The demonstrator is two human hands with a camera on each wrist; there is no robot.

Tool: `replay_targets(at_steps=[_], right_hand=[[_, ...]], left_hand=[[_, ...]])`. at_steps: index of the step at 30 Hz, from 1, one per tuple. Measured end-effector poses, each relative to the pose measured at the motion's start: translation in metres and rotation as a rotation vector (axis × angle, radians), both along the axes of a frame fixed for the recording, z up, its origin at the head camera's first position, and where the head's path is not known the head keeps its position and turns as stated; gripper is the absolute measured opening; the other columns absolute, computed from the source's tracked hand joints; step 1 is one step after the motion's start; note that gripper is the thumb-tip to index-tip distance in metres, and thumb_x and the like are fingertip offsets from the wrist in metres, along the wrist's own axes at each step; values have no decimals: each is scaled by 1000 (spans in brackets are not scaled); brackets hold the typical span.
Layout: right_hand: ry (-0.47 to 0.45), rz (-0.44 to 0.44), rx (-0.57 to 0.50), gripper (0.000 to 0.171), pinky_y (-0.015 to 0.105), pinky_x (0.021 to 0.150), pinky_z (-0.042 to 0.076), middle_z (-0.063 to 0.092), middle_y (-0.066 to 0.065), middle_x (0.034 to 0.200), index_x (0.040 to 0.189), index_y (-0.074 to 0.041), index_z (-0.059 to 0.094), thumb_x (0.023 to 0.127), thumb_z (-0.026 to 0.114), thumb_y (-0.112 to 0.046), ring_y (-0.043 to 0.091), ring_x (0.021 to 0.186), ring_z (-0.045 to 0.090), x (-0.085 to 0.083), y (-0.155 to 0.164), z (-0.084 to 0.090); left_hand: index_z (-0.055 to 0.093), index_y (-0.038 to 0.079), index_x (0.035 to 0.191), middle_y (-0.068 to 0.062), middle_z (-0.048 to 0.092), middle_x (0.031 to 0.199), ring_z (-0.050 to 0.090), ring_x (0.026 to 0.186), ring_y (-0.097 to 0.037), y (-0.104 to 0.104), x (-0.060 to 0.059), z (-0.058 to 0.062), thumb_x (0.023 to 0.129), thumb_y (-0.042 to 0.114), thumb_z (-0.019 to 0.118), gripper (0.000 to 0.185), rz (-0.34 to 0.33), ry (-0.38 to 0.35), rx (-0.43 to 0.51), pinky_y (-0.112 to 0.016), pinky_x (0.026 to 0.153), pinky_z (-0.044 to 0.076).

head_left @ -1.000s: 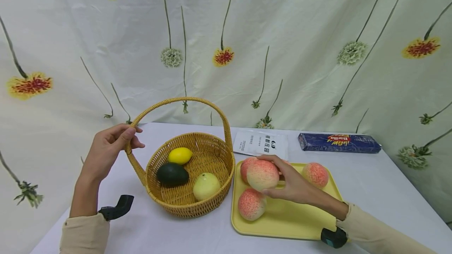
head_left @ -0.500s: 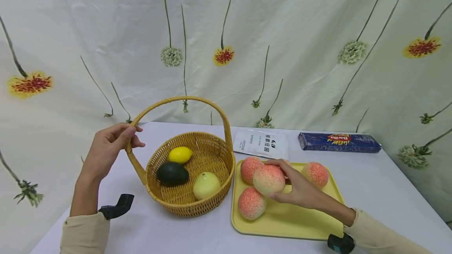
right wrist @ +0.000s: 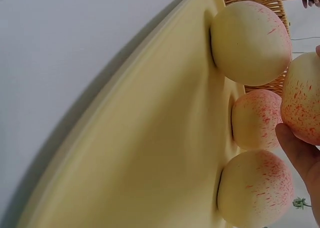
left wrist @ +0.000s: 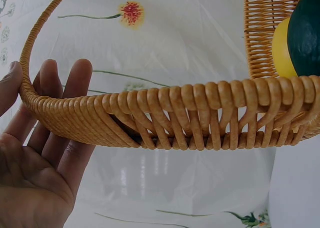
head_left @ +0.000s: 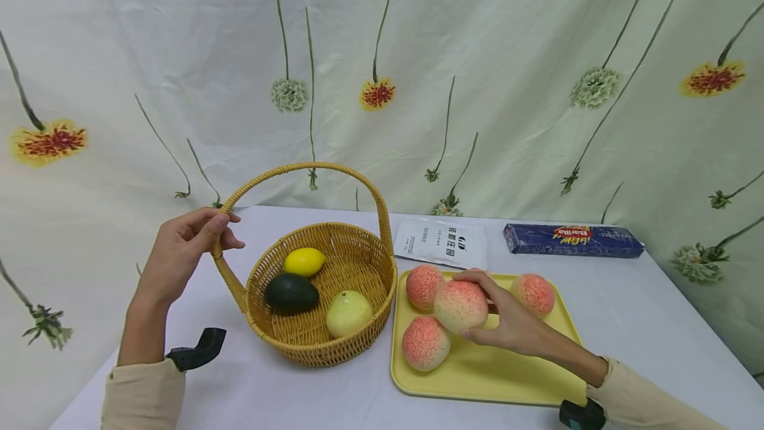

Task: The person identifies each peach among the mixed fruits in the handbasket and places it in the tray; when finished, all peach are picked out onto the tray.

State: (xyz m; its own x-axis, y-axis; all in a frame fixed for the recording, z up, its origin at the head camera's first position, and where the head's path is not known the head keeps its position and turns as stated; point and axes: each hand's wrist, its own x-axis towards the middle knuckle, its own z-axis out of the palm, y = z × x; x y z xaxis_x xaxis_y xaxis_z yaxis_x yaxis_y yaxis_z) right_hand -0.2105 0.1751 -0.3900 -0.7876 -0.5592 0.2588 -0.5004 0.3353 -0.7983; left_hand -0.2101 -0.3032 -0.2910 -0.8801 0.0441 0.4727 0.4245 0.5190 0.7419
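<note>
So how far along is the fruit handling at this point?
Done: the basket holds a lemon, an avocado and a pear. In hand: right hand grips one peach; left hand holds the basket handle. Left: three peaches sit on the tray.

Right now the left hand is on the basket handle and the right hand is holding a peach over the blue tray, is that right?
Not quite: the tray is yellow, not blue, as the head view shows. The left hand does grip the basket handle, and the right hand holds a peach over that tray.
</note>
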Motion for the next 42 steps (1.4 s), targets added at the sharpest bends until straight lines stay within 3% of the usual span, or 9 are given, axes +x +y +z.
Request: replay_targets(at_steps=[10,19,42], right_hand=[[3,4,7,72,31,82,53,41,9,139,137,-13,37,77,76,-12,19,114,55,2,9,-6],[-8,7,41,69,31,83,53,47,7,132,134,-20,39,77,77,-15,18,114,55,4,16,-10],[-38,35,113,71,30,84,52,49,8,132,134,-14,42,75,82,-21,10,115,53,5,34,-15]], left_hand=[[63,1,106,-2,69,73,70,77,-15,-1,1,0,101,20,50,24,-4,-1,10,-17,76,49],[62,-2,106,-4,69,73,70,76,-14,0,0,-1,101,21,49,27,3,-1,1,-17,76,48],[62,-1,107,-3,69,73,70,77,-17,1,1,1,101,23,49,27,12,-9,-3,-17,77,47]])
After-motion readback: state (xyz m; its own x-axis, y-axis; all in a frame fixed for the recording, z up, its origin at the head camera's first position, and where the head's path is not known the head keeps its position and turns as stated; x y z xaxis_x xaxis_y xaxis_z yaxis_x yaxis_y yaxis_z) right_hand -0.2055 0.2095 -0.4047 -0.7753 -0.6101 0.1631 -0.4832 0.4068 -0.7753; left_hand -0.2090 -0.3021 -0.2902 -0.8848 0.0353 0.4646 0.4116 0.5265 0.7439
